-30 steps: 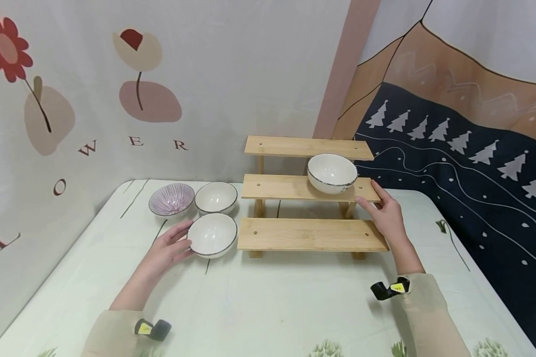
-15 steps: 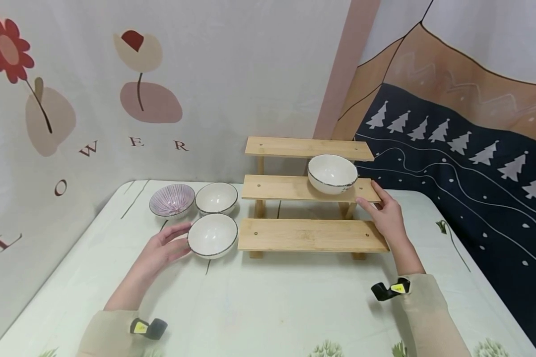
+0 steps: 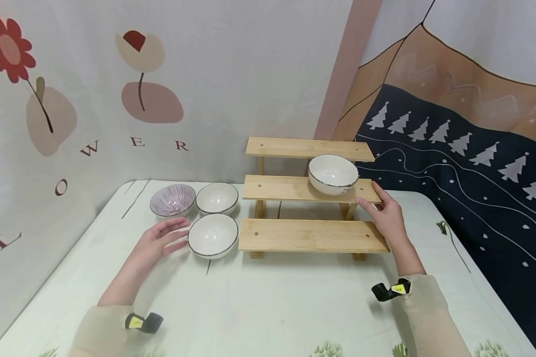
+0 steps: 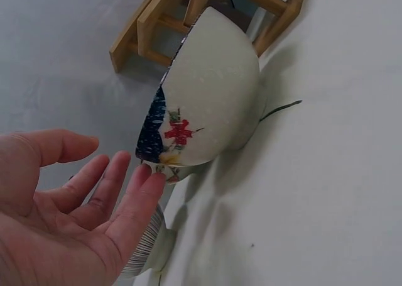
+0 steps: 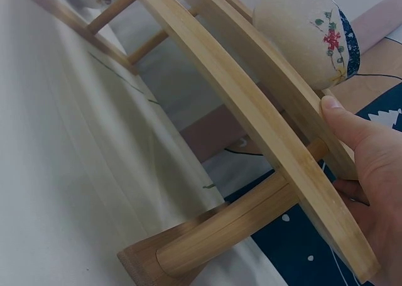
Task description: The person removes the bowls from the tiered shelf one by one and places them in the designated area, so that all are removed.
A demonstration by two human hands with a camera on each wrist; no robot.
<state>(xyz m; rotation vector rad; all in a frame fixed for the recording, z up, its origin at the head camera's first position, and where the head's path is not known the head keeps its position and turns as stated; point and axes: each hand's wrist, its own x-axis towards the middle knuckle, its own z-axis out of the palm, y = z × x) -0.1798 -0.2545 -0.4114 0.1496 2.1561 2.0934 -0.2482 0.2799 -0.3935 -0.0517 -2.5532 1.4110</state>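
My left hand [image 3: 154, 242] is beside the front white bowl [image 3: 213, 236], fingers spread and loosely extended. Its fingertips are near the rim; whether they touch cannot be told. The left wrist view shows this bowl [image 4: 217, 88] with a blue band and a red flower outside. Behind it are a second white bowl [image 3: 217, 198] and a purple-striped bowl [image 3: 172, 200]. On the right, my right hand [image 3: 386, 214] grips the end of the middle shelf of a three-tier wooden display rack [image 3: 312, 236], thumb in front. Another white bowl [image 3: 333, 174] rests on that shelf, toward the right.
A pale tablecloth [image 3: 268, 302] with printed plants covers the table. Behind the rack hangs a light curtain [image 3: 232, 89] with flower prints. To the right is a dark blue cloth panel [image 3: 487, 198] with white trees.
My left hand has drawn back a little to the left from the front bowl, its fingers straightening. The right hand, rack and bowls stay put.
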